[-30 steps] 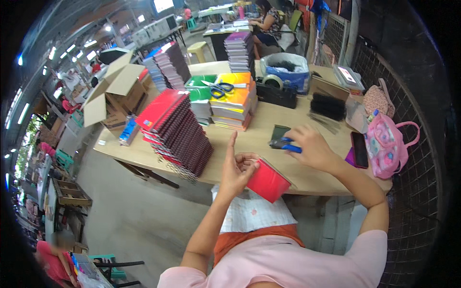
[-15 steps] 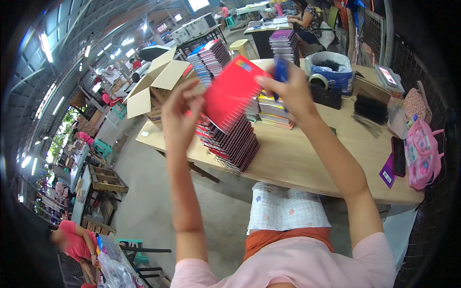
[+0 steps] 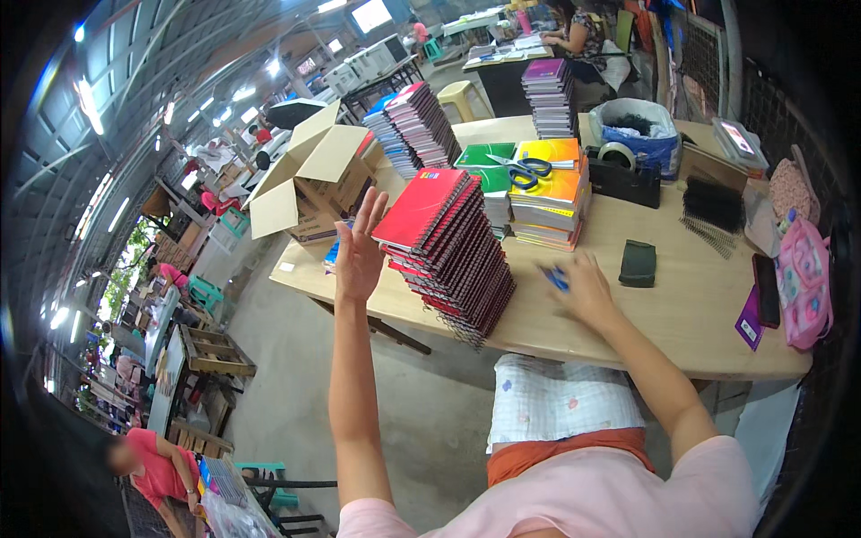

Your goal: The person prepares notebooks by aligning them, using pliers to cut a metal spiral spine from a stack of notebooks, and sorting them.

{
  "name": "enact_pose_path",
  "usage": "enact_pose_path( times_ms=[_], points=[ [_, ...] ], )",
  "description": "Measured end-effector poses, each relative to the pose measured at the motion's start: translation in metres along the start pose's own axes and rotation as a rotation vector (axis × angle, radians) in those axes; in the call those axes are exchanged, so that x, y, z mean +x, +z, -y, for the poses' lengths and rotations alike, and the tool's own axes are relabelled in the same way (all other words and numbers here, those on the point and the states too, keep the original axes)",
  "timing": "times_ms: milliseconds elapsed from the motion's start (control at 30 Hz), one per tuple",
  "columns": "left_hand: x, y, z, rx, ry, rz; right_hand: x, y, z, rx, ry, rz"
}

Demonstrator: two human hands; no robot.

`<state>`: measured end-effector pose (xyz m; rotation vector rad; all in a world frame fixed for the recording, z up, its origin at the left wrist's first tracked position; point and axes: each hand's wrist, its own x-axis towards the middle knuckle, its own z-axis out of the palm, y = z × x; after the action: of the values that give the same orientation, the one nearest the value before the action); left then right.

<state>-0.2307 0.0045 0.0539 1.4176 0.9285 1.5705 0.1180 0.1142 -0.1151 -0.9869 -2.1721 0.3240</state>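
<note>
Red notebooks (image 3: 457,255); white cloth (image 3: 547,408), coloured motifs; blurred tool (image 3: 558,279) seemingly blue

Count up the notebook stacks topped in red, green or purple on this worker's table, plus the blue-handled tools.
Red-topped stacks: 2 (front stack, beside the left hand; rear stack)
Green-topped stack: 1
Purple-topped stack: 1
Blue-handled tools: 2 (scissors; blurred tool in the right hand)
Total: 6
</note>
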Motion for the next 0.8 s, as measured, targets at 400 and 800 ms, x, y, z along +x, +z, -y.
enact_pose_path(
  times_ms=[400, 800],
  points=[
    [0.020, 0.035, 0.026, 0.166, 0.231, -0.361, 0.166, -0.009, 0.109, 1.131, 0.001, -0.356],
    [0.014, 0.030, 0.028, -0.454, 0.059, -0.005, 0.122, 0.021, 0.177, 0.529, -0.303, -0.565]
  ],
)
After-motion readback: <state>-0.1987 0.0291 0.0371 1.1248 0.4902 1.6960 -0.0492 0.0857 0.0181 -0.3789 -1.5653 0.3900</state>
